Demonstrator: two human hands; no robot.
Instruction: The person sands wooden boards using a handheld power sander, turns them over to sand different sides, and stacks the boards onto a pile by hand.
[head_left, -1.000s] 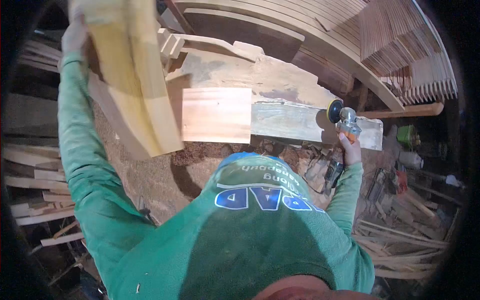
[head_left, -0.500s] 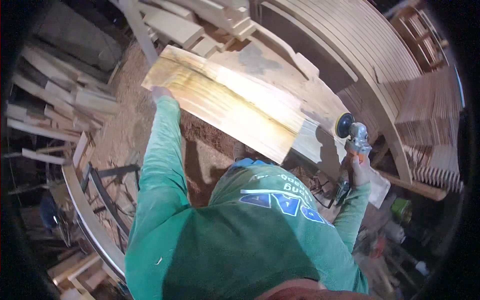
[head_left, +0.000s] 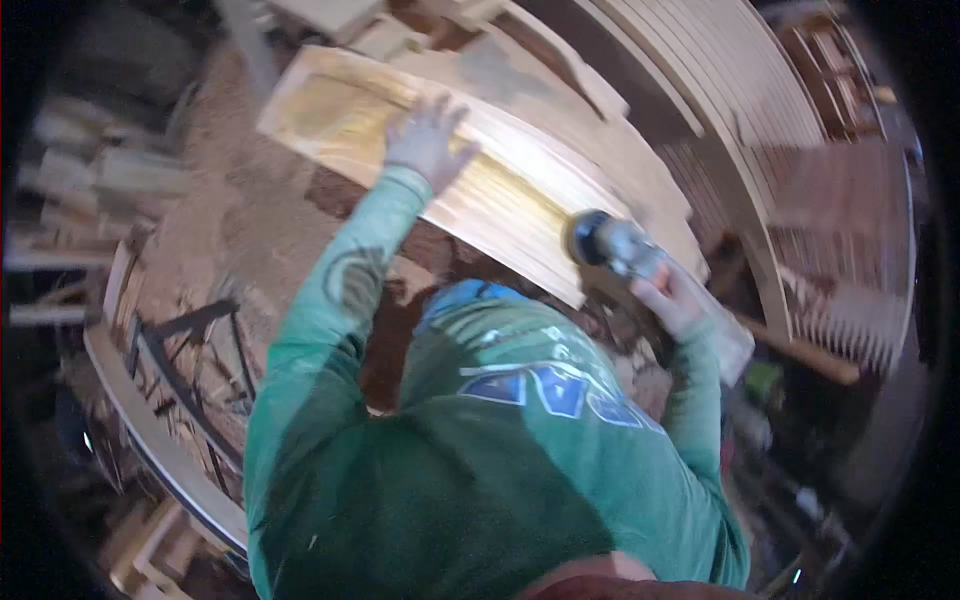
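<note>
A long pale wooden board (head_left: 500, 215) with a yellowish streak lies slantwise across the workbench in front of me. My left hand (head_left: 428, 142) rests on its upper face with the fingers spread. My right hand (head_left: 670, 300) is wrapped round the body of an angle grinder (head_left: 628, 247) fitted with a round sanding disc (head_left: 587, 237). That disc overlaps the board's right end in this view. The grinder's rear is partly hidden by my hand.
Wooden pieces (head_left: 390, 40) are stacked at the bench's far edge. Right of the bench stand rows of curved slatted wood (head_left: 720, 90). Offcuts (head_left: 110, 190) pile up at left, with sawdust (head_left: 230, 200) on the floor. A curved strip (head_left: 160, 440) stands at lower left.
My left hand has moved from the board's left edge onto its top, fingers spread. My right hand has brought the grinder leftward to the board's right end.
</note>
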